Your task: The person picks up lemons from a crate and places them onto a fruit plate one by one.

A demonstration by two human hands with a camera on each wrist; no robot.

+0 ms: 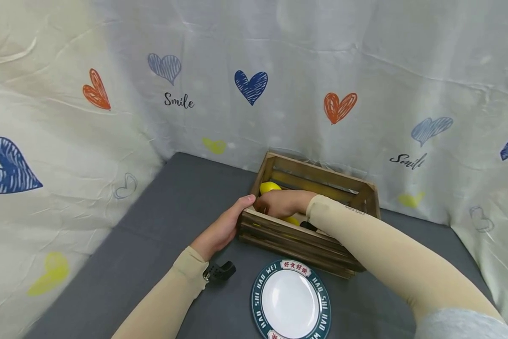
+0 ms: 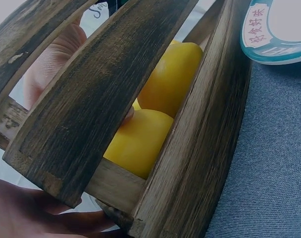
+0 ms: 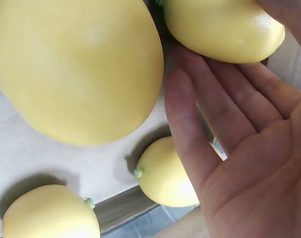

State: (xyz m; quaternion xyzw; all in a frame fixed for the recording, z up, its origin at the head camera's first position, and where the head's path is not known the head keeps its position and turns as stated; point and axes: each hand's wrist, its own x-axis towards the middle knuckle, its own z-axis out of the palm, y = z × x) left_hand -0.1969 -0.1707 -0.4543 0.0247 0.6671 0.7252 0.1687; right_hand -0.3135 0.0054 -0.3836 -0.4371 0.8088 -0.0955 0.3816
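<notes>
Four digits of the right hand [image 3: 259, 163] show, nearly straight, some tips tucked behind a small yellow fruit [image 3: 225, 32]; this grip is slack, touching the fruit without visibly wrapping it (the hidden tips leave its firmness uncertain). That fruit lies in a slatted wooden crate [image 1: 287, 242], near its left end, beside a larger-looking yellow fruit [image 3: 81, 64]. The left hand [image 1: 224, 226] holds that end, thumb at the rim. The step in hand looks like taking hold of the small fruit; the next move probably calls for curling the fingers fully round it while the crate is kept steady. Further out, a dark-rimmed plate [image 1: 290, 303] sits on the grey table [image 1: 152, 226], on the crate's near side, and a heart-printed curtain [image 1: 279, 28] hangs behind.
</notes>
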